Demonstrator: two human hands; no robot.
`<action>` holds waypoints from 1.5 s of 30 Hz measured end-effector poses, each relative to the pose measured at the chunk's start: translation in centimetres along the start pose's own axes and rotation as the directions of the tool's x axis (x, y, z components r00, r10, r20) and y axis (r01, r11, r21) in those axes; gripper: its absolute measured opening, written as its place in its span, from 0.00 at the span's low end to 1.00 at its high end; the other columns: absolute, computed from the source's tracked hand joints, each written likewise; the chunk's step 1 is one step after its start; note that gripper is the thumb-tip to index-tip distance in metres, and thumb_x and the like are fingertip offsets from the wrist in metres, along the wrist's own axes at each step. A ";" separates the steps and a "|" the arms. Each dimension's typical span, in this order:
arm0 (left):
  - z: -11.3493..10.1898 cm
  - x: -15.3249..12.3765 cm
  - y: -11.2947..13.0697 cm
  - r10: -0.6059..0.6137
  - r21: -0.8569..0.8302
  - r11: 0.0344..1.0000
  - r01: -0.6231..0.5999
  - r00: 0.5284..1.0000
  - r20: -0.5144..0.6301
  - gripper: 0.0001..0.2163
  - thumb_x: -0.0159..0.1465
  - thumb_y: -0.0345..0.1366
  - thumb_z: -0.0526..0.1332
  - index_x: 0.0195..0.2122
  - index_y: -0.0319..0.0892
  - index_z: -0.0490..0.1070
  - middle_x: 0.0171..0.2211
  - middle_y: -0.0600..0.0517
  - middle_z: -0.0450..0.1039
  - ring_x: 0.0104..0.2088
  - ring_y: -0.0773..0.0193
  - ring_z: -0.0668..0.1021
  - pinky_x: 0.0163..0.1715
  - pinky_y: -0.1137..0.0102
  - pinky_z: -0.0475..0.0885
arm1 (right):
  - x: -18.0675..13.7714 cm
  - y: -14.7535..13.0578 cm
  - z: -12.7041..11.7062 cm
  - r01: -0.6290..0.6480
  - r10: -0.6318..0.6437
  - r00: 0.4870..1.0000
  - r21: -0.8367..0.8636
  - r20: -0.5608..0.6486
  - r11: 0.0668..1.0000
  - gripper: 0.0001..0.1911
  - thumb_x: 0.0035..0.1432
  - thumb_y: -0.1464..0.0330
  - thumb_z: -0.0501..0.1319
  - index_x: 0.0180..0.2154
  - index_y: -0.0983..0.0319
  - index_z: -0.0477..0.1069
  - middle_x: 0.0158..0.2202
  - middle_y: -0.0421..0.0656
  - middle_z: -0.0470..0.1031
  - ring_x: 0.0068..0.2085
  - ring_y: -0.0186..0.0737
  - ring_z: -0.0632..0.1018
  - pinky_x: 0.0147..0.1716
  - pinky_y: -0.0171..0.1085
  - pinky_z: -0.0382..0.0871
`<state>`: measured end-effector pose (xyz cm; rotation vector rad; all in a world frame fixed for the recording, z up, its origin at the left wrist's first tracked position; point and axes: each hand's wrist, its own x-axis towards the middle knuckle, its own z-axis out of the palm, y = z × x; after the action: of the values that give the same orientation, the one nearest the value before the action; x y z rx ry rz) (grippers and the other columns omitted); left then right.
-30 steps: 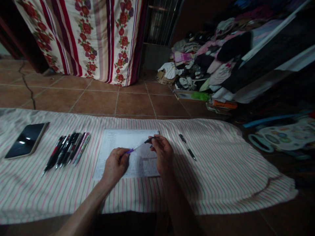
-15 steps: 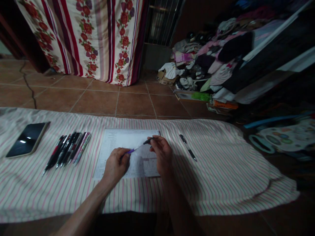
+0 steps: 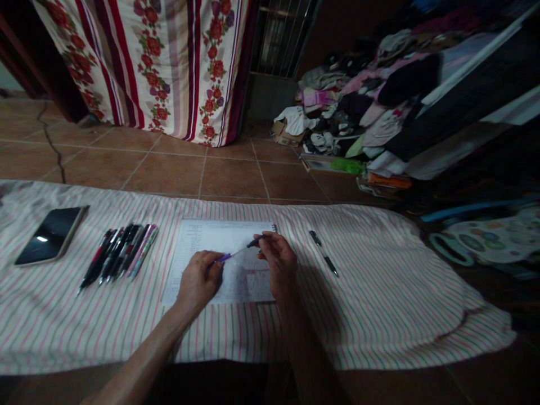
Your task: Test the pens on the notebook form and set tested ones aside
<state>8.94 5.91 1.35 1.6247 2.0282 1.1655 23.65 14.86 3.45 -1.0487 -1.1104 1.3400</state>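
Observation:
Both of my hands are over a spiral-bound notebook (image 3: pixel 236 225) with written or printed pages. A slim pen (image 3: pixel 238 251) spans the space between them, purple at one end, thin and pale in the middle, dark at the other. The purple end is pinched by my left hand (image 3: pixel 201 278). My right hand (image 3: pixel 278 259) grips the dark end, slightly higher and farther to the right. To the right of the notebook, a black pen cap or pen part (image 3: pixel 315 238) and a black pen piece (image 3: pixel 331 266) lie on the striped cloth (image 3: pixel 392 292).
Several pens (image 3: pixel 120 253) lie side by side left of the notebook. A phone (image 3: pixel 50 236) rests farther left, screen up. Beyond the cloth are floor tiles (image 3: pixel 169 169), a flowered curtain (image 3: pixel 179 67) and a heap of clothes (image 3: pixel 358 101).
The camera view has shifted slightly. Both hands keep their grip on the pen in nearly the same pose.

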 end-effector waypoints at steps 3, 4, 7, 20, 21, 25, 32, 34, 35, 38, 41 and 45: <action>0.0 0.0 -0.1 0.002 -0.006 1.000 -0.002 1.000 -0.003 0.10 0.60 0.33 0.53 0.37 0.40 0.73 0.34 0.47 0.75 0.38 0.58 0.74 0.40 0.61 0.70 | 0.0 0.0 0.0 0.002 -0.002 1.000 0.014 -0.002 1.000 0.15 0.45 0.63 0.65 0.37 0.61 0.69 0.35 0.44 0.79 0.34 0.39 0.78 0.23 0.31 0.67; 0.0 0.0 -0.1 0.005 -0.009 1.000 -0.005 1.000 -0.006 0.10 0.60 0.33 0.53 0.37 0.40 0.73 0.34 0.47 0.75 0.38 0.58 0.74 0.40 0.62 0.70 | 0.0 0.0 0.0 0.002 -0.002 1.000 0.017 -0.002 1.000 0.16 0.45 0.63 0.66 0.37 0.61 0.69 0.35 0.45 0.79 0.34 0.39 0.79 0.23 0.31 0.67; -0.1 0.0 -0.2 0.013 -0.009 1.000 -0.013 1.000 -0.008 0.10 0.59 0.33 0.53 0.37 0.40 0.73 0.34 0.47 0.75 0.38 0.58 0.74 0.40 0.62 0.70 | 0.0 0.1 -0.1 0.001 -0.001 1.000 0.008 -0.001 1.000 0.17 0.45 0.63 0.66 0.39 0.61 0.69 0.35 0.45 0.79 0.34 0.40 0.79 0.24 0.32 0.68; -0.1 0.0 -0.2 0.032 0.015 0.999 -0.032 0.999 -0.019 0.10 0.59 0.32 0.54 0.37 0.41 0.73 0.34 0.48 0.75 0.38 0.58 0.74 0.39 0.63 0.70 | -0.1 0.0 0.1 -0.014 0.014 1.000 -0.012 0.008 1.000 0.16 0.44 0.63 0.66 0.37 0.61 0.71 0.36 0.45 0.79 0.35 0.39 0.78 0.25 0.32 0.68; -0.1 0.0 -0.2 0.037 0.016 0.999 -0.037 0.999 -0.023 0.10 0.59 0.32 0.54 0.37 0.41 0.74 0.34 0.48 0.75 0.38 0.59 0.74 0.39 0.63 0.70 | -0.1 0.0 0.0 -0.014 0.014 1.000 -0.011 0.008 1.000 0.16 0.44 0.63 0.66 0.37 0.61 0.71 0.35 0.45 0.79 0.35 0.39 0.78 0.25 0.32 0.67; -0.2 -0.1 -0.1 0.045 0.020 0.999 -0.044 0.999 -0.027 0.10 0.59 0.32 0.54 0.37 0.41 0.73 0.33 0.49 0.75 0.37 0.59 0.74 0.39 0.64 0.70 | -0.1 -0.1 0.0 -0.017 0.017 1.000 -0.021 0.006 1.000 0.15 0.44 0.63 0.66 0.36 0.61 0.71 0.34 0.45 0.79 0.35 0.39 0.78 0.25 0.32 0.67; -0.1 0.0 -0.3 0.032 0.019 0.999 -0.032 0.999 -0.003 0.10 0.59 0.32 0.54 0.38 0.41 0.73 0.34 0.48 0.75 0.38 0.59 0.74 0.40 0.63 0.70 | -0.1 -0.2 0.0 -0.024 0.023 1.000 -0.020 -0.004 1.000 0.17 0.43 0.63 0.66 0.37 0.61 0.71 0.34 0.45 0.79 0.34 0.39 0.78 0.25 0.32 0.67; -0.1 0.0 -0.3 0.030 0.017 0.999 -0.030 1.000 -0.001 0.10 0.59 0.32 0.54 0.38 0.42 0.73 0.34 0.48 0.75 0.38 0.59 0.74 0.40 0.63 0.70 | -0.2 -0.2 0.0 -0.023 0.023 1.000 -0.020 -0.006 1.000 0.17 0.43 0.62 0.66 0.37 0.61 0.72 0.34 0.45 0.79 0.34 0.39 0.78 0.25 0.33 0.68; -0.1 0.0 -0.3 0.029 0.017 0.999 -0.029 1.000 -0.001 0.10 0.59 0.32 0.54 0.38 0.42 0.73 0.34 0.48 0.75 0.38 0.59 0.74 0.40 0.63 0.70 | -0.2 -0.2 0.0 -0.024 0.023 1.000 -0.019 -0.004 1.000 0.17 0.43 0.62 0.66 0.36 0.61 0.72 0.34 0.45 0.79 0.34 0.39 0.78 0.25 0.33 0.68; -0.2 0.0 -0.2 0.027 0.018 0.999 -0.027 1.000 0.001 0.10 0.59 0.33 0.54 0.38 0.42 0.73 0.34 0.49 0.75 0.38 0.59 0.74 0.40 0.63 0.70 | -0.2 -0.3 0.0 -0.028 0.028 1.000 -0.013 0.009 1.000 0.16 0.43 0.62 0.66 0.36 0.61 0.72 0.34 0.45 0.79 0.35 0.40 0.78 0.25 0.33 0.68; -0.2 0.0 -0.2 0.031 0.018 0.999 -0.031 1.000 -0.002 0.10 0.59 0.33 0.54 0.37 0.42 0.73 0.34 0.49 0.75 0.37 0.59 0.75 0.39 0.63 0.70 | -0.2 -0.3 -0.1 -0.036 0.036 0.999 -0.019 0.006 0.999 0.16 0.43 0.62 0.66 0.36 0.61 0.72 0.34 0.45 0.79 0.35 0.40 0.78 0.25 0.33 0.68; -0.1 0.0 -0.3 0.037 0.012 0.999 -0.037 0.999 0.000 0.10 0.59 0.32 0.54 0.38 0.42 0.73 0.34 0.49 0.75 0.37 0.59 0.75 0.39 0.64 0.70 | -0.2 -0.3 0.0 -0.037 0.037 0.999 -0.020 0.001 0.999 0.17 0.43 0.61 0.67 0.35 0.61 0.72 0.33 0.45 0.79 0.34 0.40 0.78 0.25 0.33 0.68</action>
<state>8.67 5.86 1.21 1.6755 2.0172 1.1678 23.74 14.70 3.76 -1.0880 -1.1121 1.3615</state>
